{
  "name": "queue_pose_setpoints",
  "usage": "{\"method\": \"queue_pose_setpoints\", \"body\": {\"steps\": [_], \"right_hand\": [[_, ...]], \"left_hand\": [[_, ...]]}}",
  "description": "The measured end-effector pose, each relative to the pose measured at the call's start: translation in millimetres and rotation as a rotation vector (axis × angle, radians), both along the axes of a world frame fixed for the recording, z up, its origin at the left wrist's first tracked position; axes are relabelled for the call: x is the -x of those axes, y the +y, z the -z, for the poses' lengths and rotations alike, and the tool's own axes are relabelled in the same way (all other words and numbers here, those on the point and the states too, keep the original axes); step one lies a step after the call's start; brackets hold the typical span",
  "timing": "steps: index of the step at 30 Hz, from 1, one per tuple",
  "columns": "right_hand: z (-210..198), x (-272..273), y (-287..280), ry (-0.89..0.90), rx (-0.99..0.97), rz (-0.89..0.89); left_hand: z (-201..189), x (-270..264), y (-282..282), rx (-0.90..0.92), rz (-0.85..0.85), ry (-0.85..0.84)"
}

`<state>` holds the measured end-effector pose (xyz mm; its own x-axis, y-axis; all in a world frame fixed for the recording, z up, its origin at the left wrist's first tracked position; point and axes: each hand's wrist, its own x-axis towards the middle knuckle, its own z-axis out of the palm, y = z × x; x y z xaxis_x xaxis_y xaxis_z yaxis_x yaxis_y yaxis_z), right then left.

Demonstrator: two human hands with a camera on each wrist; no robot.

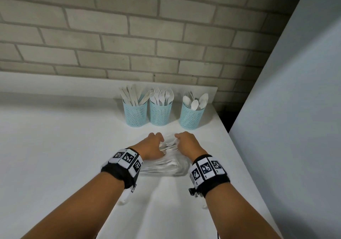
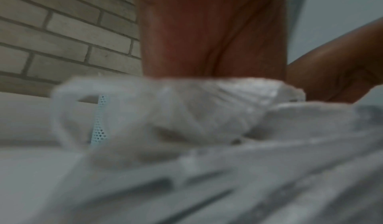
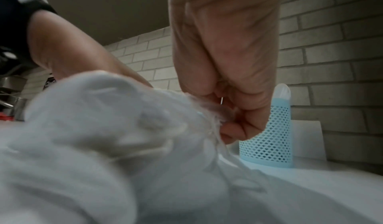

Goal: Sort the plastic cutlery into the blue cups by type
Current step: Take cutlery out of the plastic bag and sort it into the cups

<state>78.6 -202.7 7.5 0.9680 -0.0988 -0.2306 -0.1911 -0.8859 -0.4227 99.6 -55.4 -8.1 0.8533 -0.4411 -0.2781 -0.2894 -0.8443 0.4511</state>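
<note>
Kitchen or canteen counter, white worktop (image 1: 73, 137) along a pale brick wall (image 1: 129, 26) at top of frame, steel pots (image 3: 12, 96) at far left of the right-wrist view

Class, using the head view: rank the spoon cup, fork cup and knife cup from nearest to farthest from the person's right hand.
1. Spoon cup: right end, just beyond the right hand.
2. Fork cup: middle of the row.
3. Knife cup: left end, farthest.
</note>
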Motion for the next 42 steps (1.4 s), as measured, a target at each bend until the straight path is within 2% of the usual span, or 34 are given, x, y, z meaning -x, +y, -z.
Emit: {"method": "queue_pose_setpoints", "body": {"steps": [4,12,20,26,34,42], "right_hand": [[-3,-6,-10,-0.057,-0.13,0.05],[1,-13,-15,-0.074,-0.269,0.087],[0,-11,-28,-0.061,-0.322,0.096],[-2,-8,-29,-0.047,-0.342,0.097],[0,-10,-30,-0.046,-0.366,0.165],[3,-12,-29,-0.041,-0.392,0.176]], "left_hand": [[-1,-2,-1,-0.023,0.042,-0.102],[1,-8,-10,-0.123,0.051,-0.034],[9,-7,-12,0.012,0.003,-0.013],[9,-11,-8,0.029,0.046,-0.012],[3,-5,-2,0.109,0.044,-0.111],[7,-3,2,0.259,-0.039,-0.163]]}}
